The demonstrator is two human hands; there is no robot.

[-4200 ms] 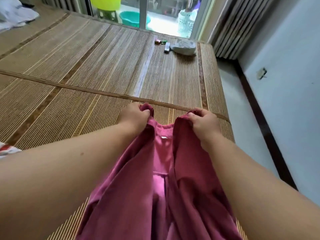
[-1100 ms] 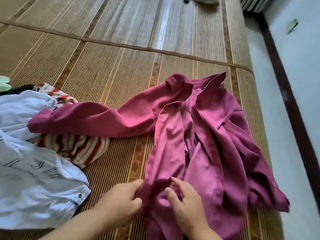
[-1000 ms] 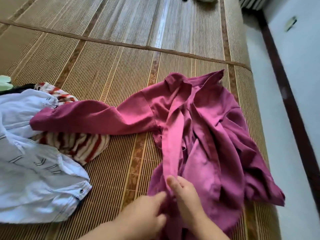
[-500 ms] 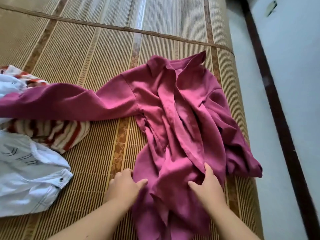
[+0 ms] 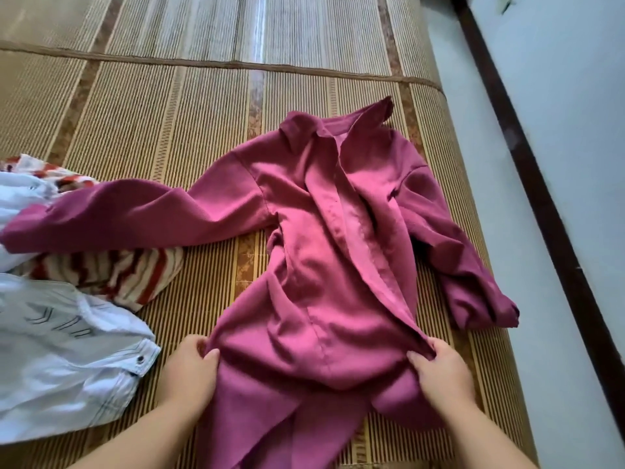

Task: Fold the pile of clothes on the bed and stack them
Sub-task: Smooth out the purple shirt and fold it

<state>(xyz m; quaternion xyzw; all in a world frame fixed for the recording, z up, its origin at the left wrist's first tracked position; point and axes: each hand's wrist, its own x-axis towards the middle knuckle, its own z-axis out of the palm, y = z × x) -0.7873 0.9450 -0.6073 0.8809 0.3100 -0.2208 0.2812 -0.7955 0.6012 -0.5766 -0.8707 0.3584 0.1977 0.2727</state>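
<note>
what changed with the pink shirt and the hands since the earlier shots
The magenta shirt, held up by its collar at first, was laid on the bamboo mat and its front spread flatter. The left hand and right hand let go of the collar, moved down to the lower front and grip it at either side, further apart. Unchanged: its sleeve lies over the striped garment, beside the white garment.

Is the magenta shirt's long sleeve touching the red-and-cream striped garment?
Touching. The head view shows the magenta shirt's long sleeve draped across the red-and-cream striped garment, which shows on both sides of it.
</note>
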